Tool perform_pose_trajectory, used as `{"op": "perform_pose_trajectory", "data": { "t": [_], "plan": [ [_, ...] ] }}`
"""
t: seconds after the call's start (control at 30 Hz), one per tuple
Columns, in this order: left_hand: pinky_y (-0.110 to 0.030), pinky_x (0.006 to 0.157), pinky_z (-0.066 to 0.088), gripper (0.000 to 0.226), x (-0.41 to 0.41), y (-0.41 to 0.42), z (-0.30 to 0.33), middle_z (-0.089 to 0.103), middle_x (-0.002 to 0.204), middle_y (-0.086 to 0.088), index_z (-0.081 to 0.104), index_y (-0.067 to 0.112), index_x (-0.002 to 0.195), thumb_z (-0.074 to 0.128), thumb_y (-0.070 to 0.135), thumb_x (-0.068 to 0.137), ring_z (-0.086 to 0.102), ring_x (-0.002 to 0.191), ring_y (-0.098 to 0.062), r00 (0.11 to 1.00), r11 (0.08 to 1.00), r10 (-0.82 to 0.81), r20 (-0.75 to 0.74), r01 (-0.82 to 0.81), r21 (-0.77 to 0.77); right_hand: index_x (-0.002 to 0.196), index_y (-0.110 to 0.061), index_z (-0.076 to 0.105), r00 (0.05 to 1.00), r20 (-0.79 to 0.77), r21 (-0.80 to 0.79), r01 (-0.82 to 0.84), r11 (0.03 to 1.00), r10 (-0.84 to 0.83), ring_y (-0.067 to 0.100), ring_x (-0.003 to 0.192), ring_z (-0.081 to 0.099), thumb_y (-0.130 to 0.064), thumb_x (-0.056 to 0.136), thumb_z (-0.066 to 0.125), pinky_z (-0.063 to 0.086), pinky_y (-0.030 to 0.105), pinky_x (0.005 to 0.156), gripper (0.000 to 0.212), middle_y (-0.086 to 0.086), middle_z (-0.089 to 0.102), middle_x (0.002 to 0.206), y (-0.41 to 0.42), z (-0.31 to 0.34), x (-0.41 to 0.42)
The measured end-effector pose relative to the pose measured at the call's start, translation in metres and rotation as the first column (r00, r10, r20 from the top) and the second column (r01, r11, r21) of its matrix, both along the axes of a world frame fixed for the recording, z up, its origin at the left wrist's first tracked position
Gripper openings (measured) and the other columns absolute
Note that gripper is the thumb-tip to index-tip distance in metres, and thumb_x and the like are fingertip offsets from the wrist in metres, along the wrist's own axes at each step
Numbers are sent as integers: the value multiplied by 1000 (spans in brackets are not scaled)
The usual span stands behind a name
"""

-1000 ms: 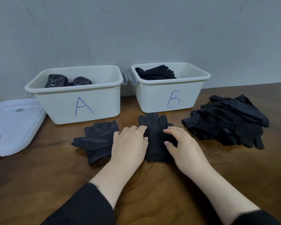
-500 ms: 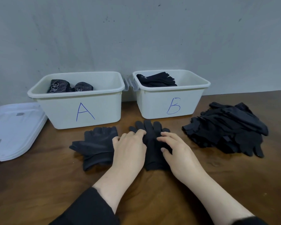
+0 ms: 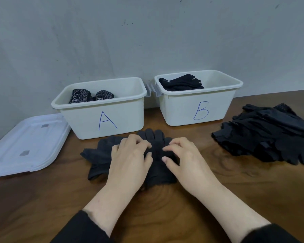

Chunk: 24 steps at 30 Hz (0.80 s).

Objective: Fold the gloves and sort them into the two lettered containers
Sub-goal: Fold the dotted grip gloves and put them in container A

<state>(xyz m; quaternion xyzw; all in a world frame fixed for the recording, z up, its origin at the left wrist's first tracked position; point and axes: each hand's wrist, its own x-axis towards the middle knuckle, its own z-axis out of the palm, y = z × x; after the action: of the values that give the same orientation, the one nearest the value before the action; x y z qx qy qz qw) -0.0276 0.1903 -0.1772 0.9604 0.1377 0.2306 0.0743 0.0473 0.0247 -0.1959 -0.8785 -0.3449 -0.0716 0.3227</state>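
A black glove (image 3: 156, 160) lies flat on the wooden table, fingers pointing toward the bins. My left hand (image 3: 130, 160) and my right hand (image 3: 184, 160) sit on it side by side, fingers curled and pinching the fabric near its middle. A second dark glove (image 3: 100, 155) lies just left, partly under my left hand. White container A (image 3: 104, 118) holds rolled patterned gloves (image 3: 89, 96). White container B (image 3: 197, 109) holds folded black gloves (image 3: 181, 83).
A heap of black gloves (image 3: 268, 135) lies on the table at the right. White lids (image 3: 25, 144) are stacked at the left, beside container A. A grey wall stands directly behind both containers.
My fingers went from lying flat on the glove to curling and bunching its fabric. The camera has tilted up, so everything sits lower in view.
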Motion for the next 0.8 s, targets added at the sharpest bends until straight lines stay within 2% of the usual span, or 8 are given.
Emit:
{"op": "perform_pose_trajectory", "data": {
  "t": [0.07,0.13,0.3,0.37,0.57,0.67,0.73,0.8],
  "plan": [
    [-36,92,37,20,0,-3,-4,59,110,15,69,35,104,53,44,94,54,102,-11,996,997,-67,-63,70,42,121,-26,71,998,-14,-56,-57,997,56,9,113,51,-39,97,62,44,37,103,28,-14,55,122,-2,-2,-2],
    [-36,93,37,26,0,-3,-7,62,108,17,70,38,102,47,49,95,55,102,-9,992,997,-63,-111,68,41,121,-26,70,997,-35,-15,-68,998,67,8,113,54,-39,99,60,44,37,105,28,-15,56,122,-3,-2,-3],
    [-41,86,43,15,6,-17,-1,66,96,13,72,30,94,57,35,94,61,91,-14,996,996,-83,36,83,16,119,-25,69,997,-77,106,-1,994,10,3,109,55,-37,102,54,48,28,98,26,-16,59,117,-18,5,5],
    [-39,81,46,20,13,-34,0,65,93,12,70,28,93,52,34,98,60,84,-14,987,990,-139,84,141,-15,116,-23,70,997,-71,112,5,994,3,2,104,57,-34,102,55,49,25,93,24,-16,61,112,-31,6,10],
    [-34,80,47,24,35,-91,0,62,90,17,68,32,97,44,40,98,57,83,-7,952,951,-282,123,294,-94,100,-20,71,991,117,95,56,994,-67,4,86,54,-32,100,55,49,26,79,20,-13,61,94,-86,8,32],
    [-34,81,47,26,47,-110,-1,61,91,17,66,33,99,42,41,97,55,83,-6,941,934,-316,118,331,-135,99,-22,71,945,262,96,174,980,-194,10,93,55,-34,96,59,48,35,85,18,-13,62,98,-116,12,46],
    [-33,84,47,28,56,-121,-2,61,93,17,64,34,101,38,44,98,55,86,-6,937,925,-337,91,348,-157,106,-23,72,901,331,68,273,960,-280,13,105,57,-35,92,67,44,39,97,20,-12,63,110,-134,14,56],
    [-32,86,46,27,62,-129,-3,59,94,18,62,36,103,37,45,99,53,89,-5,934,914,-351,71,358,-189,121,-24,70,882,338,-75,372,925,-327,15,123,53,-40,90,70,32,45,114,35,-9,61,127,-150,11,67]
  ]
}}
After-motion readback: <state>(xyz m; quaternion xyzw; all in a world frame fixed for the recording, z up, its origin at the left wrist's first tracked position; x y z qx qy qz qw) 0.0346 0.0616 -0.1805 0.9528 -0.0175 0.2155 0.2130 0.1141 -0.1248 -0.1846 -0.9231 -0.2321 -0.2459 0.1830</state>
